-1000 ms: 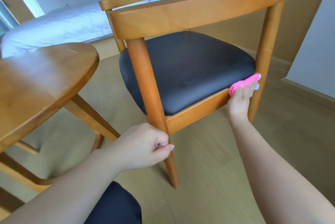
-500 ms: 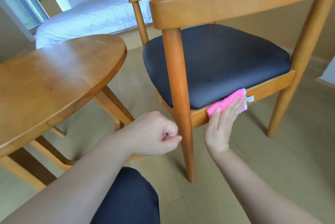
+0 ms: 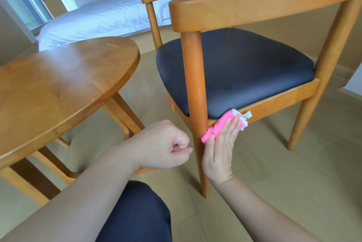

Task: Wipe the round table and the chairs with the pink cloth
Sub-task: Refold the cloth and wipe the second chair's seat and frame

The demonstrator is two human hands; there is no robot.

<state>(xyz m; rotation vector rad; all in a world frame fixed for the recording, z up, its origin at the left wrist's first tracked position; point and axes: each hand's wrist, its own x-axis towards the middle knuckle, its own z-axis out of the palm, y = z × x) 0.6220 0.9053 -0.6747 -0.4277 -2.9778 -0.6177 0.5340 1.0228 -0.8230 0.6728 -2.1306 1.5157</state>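
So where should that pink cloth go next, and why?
Probably down the chair leg. The right hand presses the pink cloth flat on the seat rail right where it meets that leg, so the rail stroke looks finished.

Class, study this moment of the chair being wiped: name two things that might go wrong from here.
1. The right hand presses the pink cloth flat against the seat rail without gripping it, so the cloth may slip and drop.
2. The cloth has reached the chair leg; the wipe may well miss the corner where the rail meets it.
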